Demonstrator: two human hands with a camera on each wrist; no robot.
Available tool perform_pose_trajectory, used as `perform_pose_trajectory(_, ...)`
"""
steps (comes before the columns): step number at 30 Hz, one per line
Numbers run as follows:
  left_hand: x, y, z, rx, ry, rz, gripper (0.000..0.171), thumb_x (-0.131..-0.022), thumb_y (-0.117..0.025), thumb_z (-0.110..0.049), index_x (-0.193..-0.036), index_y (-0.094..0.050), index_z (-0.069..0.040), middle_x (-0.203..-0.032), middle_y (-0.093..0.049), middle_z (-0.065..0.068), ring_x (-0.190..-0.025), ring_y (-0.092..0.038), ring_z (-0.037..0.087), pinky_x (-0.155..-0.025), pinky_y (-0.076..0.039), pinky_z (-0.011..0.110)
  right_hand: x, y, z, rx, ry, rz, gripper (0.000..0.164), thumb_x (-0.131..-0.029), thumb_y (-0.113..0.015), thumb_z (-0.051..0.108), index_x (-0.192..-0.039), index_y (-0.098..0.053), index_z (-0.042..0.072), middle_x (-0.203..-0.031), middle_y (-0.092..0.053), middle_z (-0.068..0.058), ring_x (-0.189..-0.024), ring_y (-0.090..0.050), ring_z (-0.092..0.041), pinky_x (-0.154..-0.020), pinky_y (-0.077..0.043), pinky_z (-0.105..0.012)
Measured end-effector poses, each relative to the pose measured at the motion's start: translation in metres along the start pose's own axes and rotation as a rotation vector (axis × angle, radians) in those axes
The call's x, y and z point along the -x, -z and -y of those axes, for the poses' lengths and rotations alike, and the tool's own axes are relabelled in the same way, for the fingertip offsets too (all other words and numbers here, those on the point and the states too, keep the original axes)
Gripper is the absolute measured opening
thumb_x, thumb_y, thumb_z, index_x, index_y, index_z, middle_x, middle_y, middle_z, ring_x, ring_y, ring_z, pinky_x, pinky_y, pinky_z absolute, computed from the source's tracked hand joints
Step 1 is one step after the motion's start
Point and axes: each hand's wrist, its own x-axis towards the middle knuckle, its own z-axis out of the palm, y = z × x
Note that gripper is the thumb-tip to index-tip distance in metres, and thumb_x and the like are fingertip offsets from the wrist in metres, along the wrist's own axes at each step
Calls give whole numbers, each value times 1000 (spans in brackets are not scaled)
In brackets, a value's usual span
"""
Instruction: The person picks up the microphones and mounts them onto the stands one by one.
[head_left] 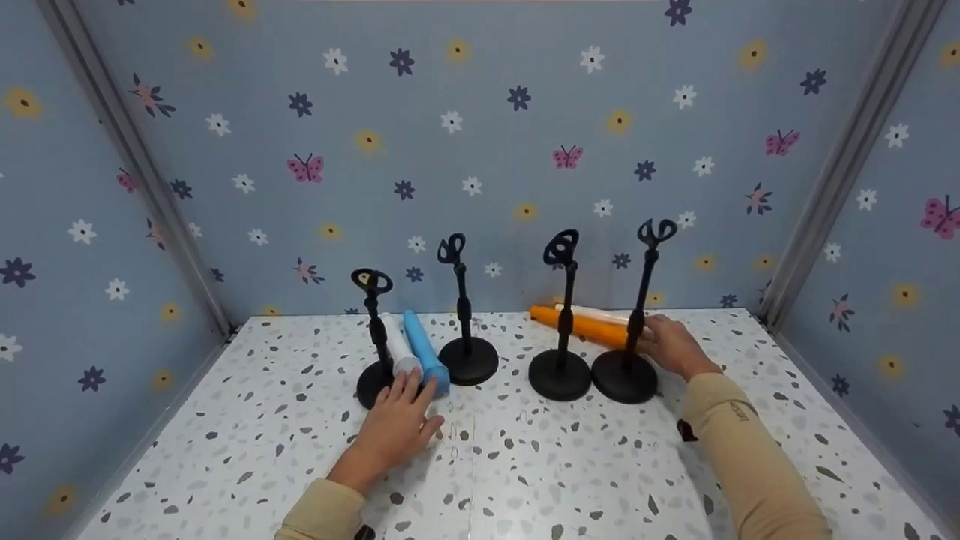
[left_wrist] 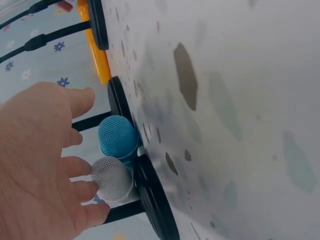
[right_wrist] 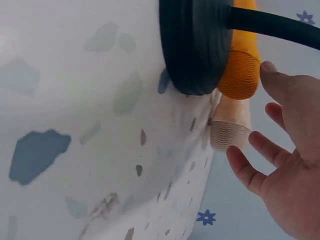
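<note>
My left hand (head_left: 394, 427) reaches over the heads of a white microphone (head_left: 397, 341) and a blue microphone (head_left: 421, 341) lying side by side. Its fingers are loosely spread, with fingertips right at the white mesh head (left_wrist: 111, 179); the blue mesh head (left_wrist: 118, 137) sits by the thumb side. My right hand (head_left: 675, 345) is behind the rightmost black stand, beside an orange microphone (head_left: 592, 330) and a pale peach microphone (right_wrist: 231, 129). In the right wrist view its fingers are apart, the thumb near the orange mesh head (right_wrist: 241, 75) and two fingertips by the peach one.
Several black desktop microphone stands with round bases stand on the speckled white table (head_left: 540, 480). Two are on the left, one front (head_left: 367, 386) and one behind (head_left: 469, 362); a pair (head_left: 560, 375) stands close together on the right. Flower-patterned walls (head_left: 480, 165) enclose the back and sides.
</note>
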Motion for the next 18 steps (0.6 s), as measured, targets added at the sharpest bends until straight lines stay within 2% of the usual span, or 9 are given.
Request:
perform_pose_trajectory(3, 0, -1, 0, 8, -6, 1, 61, -103, -59, -31, -151, -43, 2, -154, -35, 33, -143, -31, 52, -110, -32, 65, -4, -6, -2, 11, 39, -10, 15, -98, -68, 8, -113, -69, 5, -117, -63, -21, -113, -56, -41, -102, -43, -60)
perform_pose_trajectory(5, 0, -1, -1, 10, -8, 4, 61, -103, -59, -32, -151, -43, 2, -155, -35, 33, -143, -30, 52, -111, -31, 65, -6, -10, -2, 14, 31, -4, 11, -98, -69, 9, -109, -69, 6, -108, -65, -17, -106, -57, -38, -98, -45, -58)
perform_pose_trajectory(11, -1, 0, -1, 1, 1, -1, 61, -104, -59, -32, -152, -42, 0, -156, -34, 31, -144, -29, 50, -111, -31, 64, -10, -18, 2, -21, -102, 0, 35, -97, -72, 23, -127, -63, 6, -116, -65, -17, -110, -59, -37, -102, -43, -61)
perform_pose_trajectory(16, 1, 0, 0, 8, -10, -5, 60, -103, -60, -30, -150, -44, 2, -154, -36, 33, -143, -31, 51, -110, -33, 65, -13, -18, 5, 2, -135, -25, 21, -95, -75, 22, -106, -64, 7, -105, -64, -15, -101, -56, -35, -97, -46, -58)
perform_pose_trajectory(18, 1, 0, 0, 7, -17, -12, 59, -102, -61, -29, -149, -45, 2, -153, -37, 33, -142, -32, 51, -109, -34, 65, -14, -18, 4, 8, -126, -28, 18, -96, -74, 18, -104, -62, 8, -105, -64, -16, -102, -56, -35, -98, -45, -57)
